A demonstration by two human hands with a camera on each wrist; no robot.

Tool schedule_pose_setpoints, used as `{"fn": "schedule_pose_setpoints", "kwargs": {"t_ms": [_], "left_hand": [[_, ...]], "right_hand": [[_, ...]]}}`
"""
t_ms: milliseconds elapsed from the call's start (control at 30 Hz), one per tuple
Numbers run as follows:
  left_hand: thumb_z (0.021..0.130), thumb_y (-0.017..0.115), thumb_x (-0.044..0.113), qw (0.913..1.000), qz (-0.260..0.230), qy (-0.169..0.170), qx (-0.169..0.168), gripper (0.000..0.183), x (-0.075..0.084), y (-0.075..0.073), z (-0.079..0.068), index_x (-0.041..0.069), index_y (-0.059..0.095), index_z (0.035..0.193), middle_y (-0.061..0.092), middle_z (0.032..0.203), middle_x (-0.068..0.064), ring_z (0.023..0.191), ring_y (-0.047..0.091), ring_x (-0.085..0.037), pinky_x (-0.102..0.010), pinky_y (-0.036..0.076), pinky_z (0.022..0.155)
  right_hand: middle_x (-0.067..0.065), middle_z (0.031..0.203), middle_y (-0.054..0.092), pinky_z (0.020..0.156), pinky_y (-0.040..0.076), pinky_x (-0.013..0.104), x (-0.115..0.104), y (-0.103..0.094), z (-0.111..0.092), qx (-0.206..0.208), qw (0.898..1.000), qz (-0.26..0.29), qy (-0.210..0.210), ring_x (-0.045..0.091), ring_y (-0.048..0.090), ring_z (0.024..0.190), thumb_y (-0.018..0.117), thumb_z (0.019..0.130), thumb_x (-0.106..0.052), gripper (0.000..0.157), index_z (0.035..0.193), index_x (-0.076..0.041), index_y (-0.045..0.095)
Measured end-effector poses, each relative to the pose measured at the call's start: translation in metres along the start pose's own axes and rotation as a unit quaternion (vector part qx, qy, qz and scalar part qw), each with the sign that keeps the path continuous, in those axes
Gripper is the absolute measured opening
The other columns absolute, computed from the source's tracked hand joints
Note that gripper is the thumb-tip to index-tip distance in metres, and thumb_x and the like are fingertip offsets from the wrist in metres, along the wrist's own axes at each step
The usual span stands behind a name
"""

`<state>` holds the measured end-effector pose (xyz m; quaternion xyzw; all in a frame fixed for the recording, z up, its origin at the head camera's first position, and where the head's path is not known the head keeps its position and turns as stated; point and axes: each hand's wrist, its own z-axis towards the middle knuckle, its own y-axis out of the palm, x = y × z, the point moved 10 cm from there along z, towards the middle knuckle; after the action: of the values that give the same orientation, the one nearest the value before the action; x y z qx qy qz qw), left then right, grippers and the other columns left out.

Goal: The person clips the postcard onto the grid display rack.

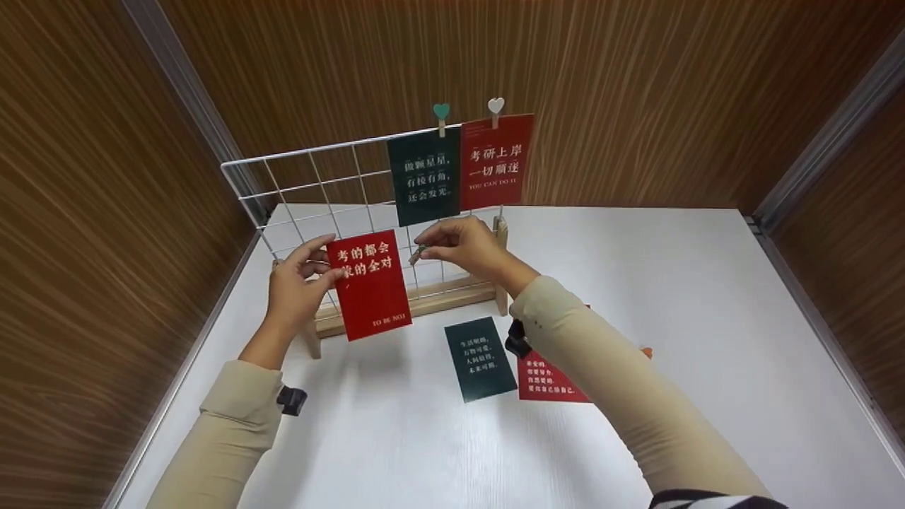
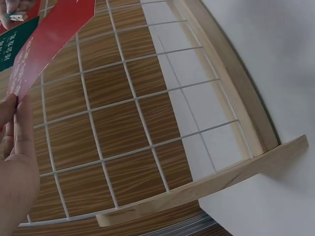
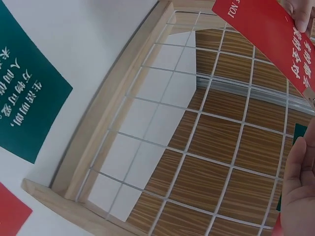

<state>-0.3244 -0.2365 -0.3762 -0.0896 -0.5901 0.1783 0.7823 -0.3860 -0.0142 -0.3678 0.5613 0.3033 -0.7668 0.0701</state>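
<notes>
My left hand [image 1: 295,288] pinches a red card [image 1: 375,293] with white lettering by its left edge, holding it upright in front of a white wire grid rack [image 1: 311,152]. To the right, my right hand [image 1: 468,247] holds a small wooden clothespin [image 1: 415,257] with something green on it, close to the card's right side. Two cards hang from the rack's top bar: a dark green card [image 1: 426,205] under a teal heart clothespin [image 1: 441,112], and a red card [image 1: 497,194] under a white heart clothespin [image 1: 495,106]. In the left wrist view, the held card [image 2: 64,29] tilts beside the grid.
The rack stands on a wooden base [image 1: 445,300]. On the white table [image 1: 679,297] lie a dark green card [image 1: 481,360] and a red card [image 1: 548,385] partly under my right sleeve. An orange item [image 1: 646,351] peeks out beyond that sleeve. Wood-grain panels [image 1: 636,106] surround the table.
</notes>
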Motion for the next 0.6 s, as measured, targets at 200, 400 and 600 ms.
{"fn": "schedule_pose_setpoints", "kwargs": {"t_ms": [200, 400, 600], "left_hand": [[0.084, 0.068, -0.004, 0.9996, 0.003, 0.025, 0.011, 0.053, 0.014, -0.008, 0.007, 0.005, 0.053, 0.135, 0.058, 0.109, -0.016, 0.091, 0.062, -0.024, -0.021, 0.053, 0.075], [0.086, 0.067, -0.002, 0.9981, 0.016, 0.05, 0.033, 0.05, 0.032, -0.019, 0.016, 0.006, 0.055, 0.133, 0.059, 0.107, -0.014, 0.091, 0.062, -0.021, -0.022, 0.053, 0.077], [0.085, 0.067, -0.004, 0.9935, 0.011, 0.095, 0.06, 0.047, 0.054, -0.031, 0.025, 0.006, 0.057, 0.13, 0.06, 0.107, -0.011, 0.089, 0.063, -0.017, -0.025, 0.054, 0.077]], "right_hand": [[0.003, 0.097, 0.07, 0.082, 0.052, 0.028, -0.02, -0.001, 0.01, -0.003, 0.999, -0.017, -0.035, 0.018, 0.067, 0.088, 0.069, 0.086, -0.005, 0.019, 0.105, -0.004, 0.07], [0.002, 0.097, 0.07, 0.081, 0.052, 0.027, -0.04, -0.003, 0.019, 0.005, 0.998, -0.044, -0.037, 0.017, 0.066, 0.086, 0.07, 0.087, -0.009, 0.02, 0.106, -0.007, 0.07], [0.001, 0.098, 0.07, 0.081, 0.051, 0.025, -0.062, -0.008, 0.026, 0.014, 0.996, -0.076, -0.046, 0.012, 0.065, 0.086, 0.069, 0.087, -0.01, 0.02, 0.107, -0.007, 0.069]]}}
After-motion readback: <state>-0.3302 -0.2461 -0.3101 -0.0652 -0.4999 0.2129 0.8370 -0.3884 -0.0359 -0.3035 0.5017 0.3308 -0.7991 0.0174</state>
